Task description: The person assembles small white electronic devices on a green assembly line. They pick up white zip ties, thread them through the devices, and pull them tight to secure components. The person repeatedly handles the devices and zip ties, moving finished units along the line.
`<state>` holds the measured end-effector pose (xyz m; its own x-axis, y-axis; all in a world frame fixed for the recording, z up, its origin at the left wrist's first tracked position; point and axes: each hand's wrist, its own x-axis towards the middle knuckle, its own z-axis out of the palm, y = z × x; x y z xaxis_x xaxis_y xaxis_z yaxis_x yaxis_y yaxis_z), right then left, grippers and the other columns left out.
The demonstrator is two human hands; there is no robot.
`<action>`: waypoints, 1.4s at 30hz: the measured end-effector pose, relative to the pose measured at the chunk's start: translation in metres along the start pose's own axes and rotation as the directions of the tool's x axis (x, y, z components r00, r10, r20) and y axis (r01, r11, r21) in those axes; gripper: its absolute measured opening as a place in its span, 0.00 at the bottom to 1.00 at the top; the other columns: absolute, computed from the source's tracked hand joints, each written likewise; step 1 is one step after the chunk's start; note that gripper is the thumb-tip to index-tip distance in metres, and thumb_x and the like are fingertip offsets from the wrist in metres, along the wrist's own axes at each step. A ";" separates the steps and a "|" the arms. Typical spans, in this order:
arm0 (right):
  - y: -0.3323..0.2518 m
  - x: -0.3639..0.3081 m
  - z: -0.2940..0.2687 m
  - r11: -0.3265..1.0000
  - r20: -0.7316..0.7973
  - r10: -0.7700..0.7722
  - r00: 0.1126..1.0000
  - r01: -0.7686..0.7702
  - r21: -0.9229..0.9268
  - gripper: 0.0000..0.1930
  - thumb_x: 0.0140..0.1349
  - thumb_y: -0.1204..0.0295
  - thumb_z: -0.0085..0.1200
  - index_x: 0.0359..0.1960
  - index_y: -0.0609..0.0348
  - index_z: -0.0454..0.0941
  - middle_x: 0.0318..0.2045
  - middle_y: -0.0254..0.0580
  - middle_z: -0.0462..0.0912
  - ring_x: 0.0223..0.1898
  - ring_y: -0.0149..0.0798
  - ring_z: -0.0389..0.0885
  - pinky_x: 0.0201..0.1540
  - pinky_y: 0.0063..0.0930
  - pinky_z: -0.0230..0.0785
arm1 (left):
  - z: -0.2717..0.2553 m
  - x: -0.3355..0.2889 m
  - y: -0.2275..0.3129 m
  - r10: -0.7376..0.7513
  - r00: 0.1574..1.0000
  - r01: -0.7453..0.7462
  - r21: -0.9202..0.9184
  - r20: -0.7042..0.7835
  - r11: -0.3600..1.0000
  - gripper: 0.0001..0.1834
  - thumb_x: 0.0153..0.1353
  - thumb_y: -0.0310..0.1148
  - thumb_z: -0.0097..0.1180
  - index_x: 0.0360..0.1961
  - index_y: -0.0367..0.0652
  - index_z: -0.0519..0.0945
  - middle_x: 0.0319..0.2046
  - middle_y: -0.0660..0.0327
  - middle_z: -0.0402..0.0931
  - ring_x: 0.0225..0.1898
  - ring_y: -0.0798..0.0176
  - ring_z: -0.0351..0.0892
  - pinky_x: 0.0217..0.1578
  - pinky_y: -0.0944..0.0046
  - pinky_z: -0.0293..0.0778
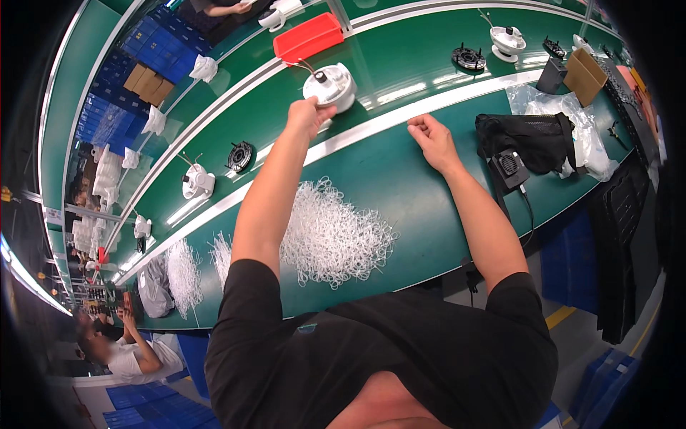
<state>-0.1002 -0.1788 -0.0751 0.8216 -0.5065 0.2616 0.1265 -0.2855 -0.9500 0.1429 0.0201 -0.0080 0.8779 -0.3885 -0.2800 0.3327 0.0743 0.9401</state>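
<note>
against the left grip point(307, 118) is a white housing point(334, 87)

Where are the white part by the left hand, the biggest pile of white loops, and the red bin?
White part point(337, 89): head view, on its rounded white body.
Biggest pile of white loops point(334, 237): head view, middle of the heap.
Red bin point(310, 38): head view, middle of its red surface.

Bare left forearm point(275, 189) extended forward, slanting slightly right; bare left hand point(307, 118) farthest forward, fingers bent, closure unclear. Bare right forearm point(482, 218) slants forward-left; bare right hand point(434, 145) relaxed, fingers loosely curled, well apart from left hand.
</note>
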 end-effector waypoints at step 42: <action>0.000 -0.004 0.006 0.996 0.069 -0.029 0.997 0.035 -0.081 0.08 0.65 0.69 0.58 0.39 0.62 0.81 0.30 0.33 0.82 0.33 0.25 0.77 0.39 0.22 0.71 | -0.075 -0.141 -0.027 0.190 0.885 -0.399 0.479 0.425 0.782 0.04 0.66 0.27 0.55 0.39 0.39 0.75 0.34 0.62 0.81 0.37 0.69 0.79 0.41 0.66 0.76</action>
<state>-0.0999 -0.1724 -0.0771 0.8540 -0.4405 0.2768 0.1093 -0.3682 -0.9233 0.0357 0.1414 -0.0088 0.6937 -0.7202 0.0140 -0.2547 -0.2271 0.9400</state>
